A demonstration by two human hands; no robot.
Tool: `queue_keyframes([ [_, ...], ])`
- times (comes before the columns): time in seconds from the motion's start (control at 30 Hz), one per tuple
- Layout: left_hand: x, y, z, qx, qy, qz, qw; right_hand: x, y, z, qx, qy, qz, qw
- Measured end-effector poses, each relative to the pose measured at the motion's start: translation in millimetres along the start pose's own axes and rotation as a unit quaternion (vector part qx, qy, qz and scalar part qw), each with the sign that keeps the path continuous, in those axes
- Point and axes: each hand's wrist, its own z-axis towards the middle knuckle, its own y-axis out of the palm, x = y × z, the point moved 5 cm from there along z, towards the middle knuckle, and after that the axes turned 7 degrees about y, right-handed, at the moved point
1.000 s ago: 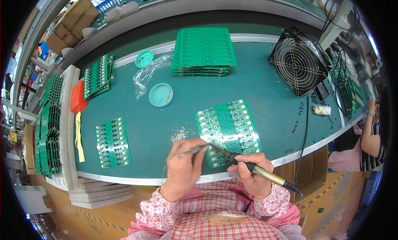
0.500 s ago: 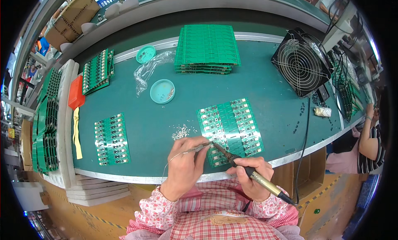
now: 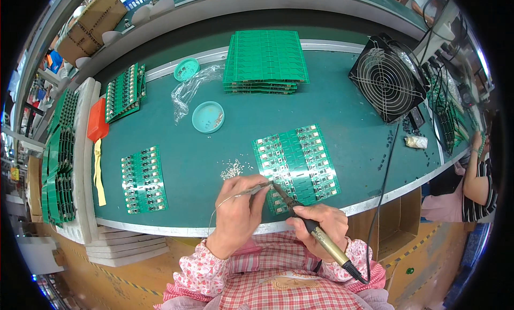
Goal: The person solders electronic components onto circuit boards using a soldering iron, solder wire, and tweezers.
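My left hand (image 3: 234, 216) is closed in a pinch on a thin silvery strand of solder wire (image 3: 229, 197), whose tail loops down past the wrist. The pinched part looks thicker, and I cannot tell whether tweezers are there too. My right hand (image 3: 323, 224) grips a soldering iron (image 3: 333, 249) with a gold-coloured handle. The iron's dark tip meets the end of the wire at the near left part of a green circuit board panel (image 3: 297, 163). Rows of small components line this panel, which lies flat on the bench. My left fingers cover part of its left edge.
Loose tiny parts (image 3: 233, 169) lie left of the panel. Farther off are two turquoise dishes (image 3: 208, 117), a plastic bag (image 3: 187, 93) and stacked boards (image 3: 266, 56). A smaller panel (image 3: 143, 180) lies left. A black fan (image 3: 386, 80) stands right, near the iron's cable (image 3: 381, 203).
My right hand and the soldering iron have shifted slightly left and down, the handle now steeper. The iron's cable has swung left. My left hand stays nearly in place.
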Motion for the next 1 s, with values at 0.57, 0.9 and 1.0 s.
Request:
queue_keyframes([
  [0.57,-2,1,-1,0.0,-0.006,0.002,1.0,22,-12,-21,0.046,0.135,0.083,0.986],
  [0.9,0,0,0,-0.006,-0.007,0.011,1.0,39,-14,-31,0.091,0.199,0.159,0.963],
  [1.0,-3,-4,-4,-0.005,-0.042,-0.021,0.999,41,-15,-34,0.097,0.198,0.16,0.962],
])
